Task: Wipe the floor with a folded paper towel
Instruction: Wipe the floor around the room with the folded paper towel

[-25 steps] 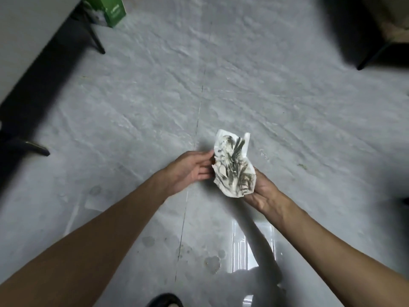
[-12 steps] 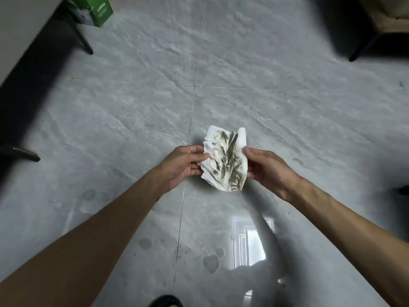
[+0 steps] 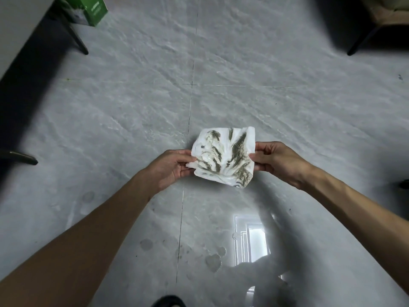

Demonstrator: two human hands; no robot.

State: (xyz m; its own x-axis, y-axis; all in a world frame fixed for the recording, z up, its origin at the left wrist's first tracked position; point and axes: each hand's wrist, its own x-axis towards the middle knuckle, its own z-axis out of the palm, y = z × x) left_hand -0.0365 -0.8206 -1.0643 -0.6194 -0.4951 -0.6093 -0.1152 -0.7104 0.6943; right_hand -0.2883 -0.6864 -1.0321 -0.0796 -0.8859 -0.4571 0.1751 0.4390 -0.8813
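Paper towel [image 3: 223,156], white, streaked grey-green, spread between left hand [image 3: 170,167] and right hand [image 3: 278,160], each pinching an edge, clear of the grey marbled floor tiles [image 3: 132,107] beneath. Apparently mid-refold: dirty face to fold inward, then down to damp spots [image 3: 213,261] behind the wrists.

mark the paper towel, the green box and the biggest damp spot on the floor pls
paper towel [image 3: 223,156]: head view, on the stained middle of the sheet.
green box [image 3: 96,11]: head view, on its green side face.
damp spot [image 3: 213,262]: head view, on the middle of the patch.
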